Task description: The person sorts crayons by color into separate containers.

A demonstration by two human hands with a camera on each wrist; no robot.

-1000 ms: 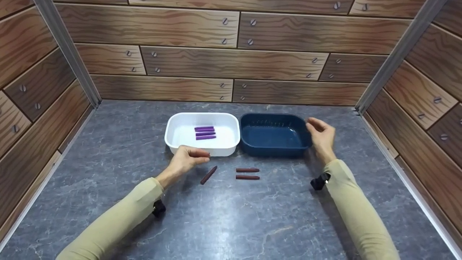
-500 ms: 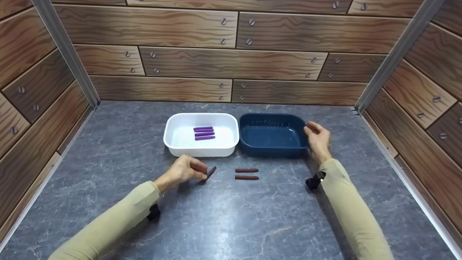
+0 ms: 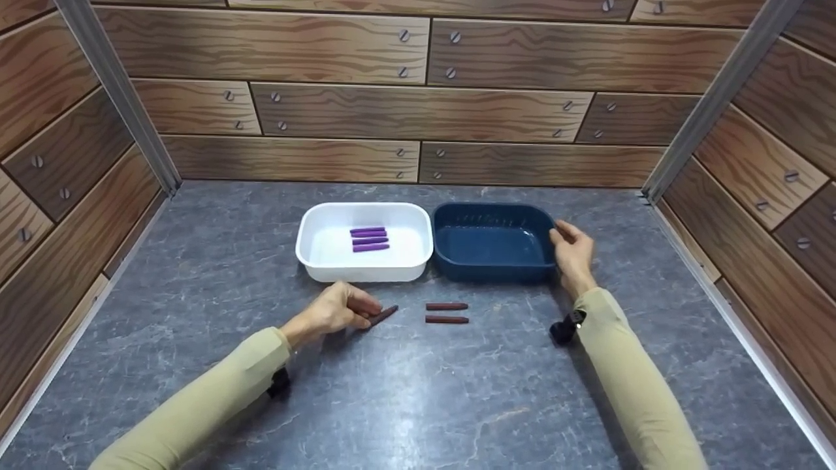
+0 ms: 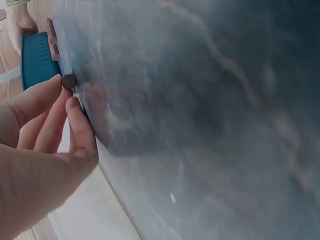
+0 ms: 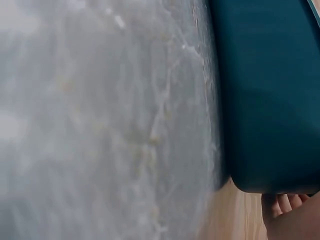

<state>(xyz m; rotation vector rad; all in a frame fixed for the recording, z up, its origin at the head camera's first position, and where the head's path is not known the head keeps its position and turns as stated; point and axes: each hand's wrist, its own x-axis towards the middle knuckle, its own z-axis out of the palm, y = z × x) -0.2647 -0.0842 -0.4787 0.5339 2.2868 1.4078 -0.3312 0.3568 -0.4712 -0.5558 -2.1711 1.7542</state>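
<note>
My left hand [image 3: 333,308] is low over the table in front of the white tub, pinching a dark brown crayon [image 3: 385,315] between thumb and fingers. In the left wrist view the crayon's blunt round end [image 4: 68,81] shows at the fingertips. Two more brown crayons, an upper one [image 3: 447,306] and a lower one [image 3: 447,320], lie side by side to the right. My right hand [image 3: 575,254] holds the right end of a dark blue tub [image 3: 494,273], its fingertips at the rim. The right wrist view shows curled fingers [image 5: 285,202] against that end, partly hidden.
A white tub [image 3: 366,274] stands against the blue one's left side, with several purple crayons [image 3: 369,240] lying inside in a row. Wood-patterned walls [image 3: 418,111] enclose the grey marbled table [image 3: 418,391] at the back and both sides.
My left hand came down from the front of the white tub to the angled brown crayon and took hold of it. The crayon has turned slightly. My right hand stays at the blue tub.
</note>
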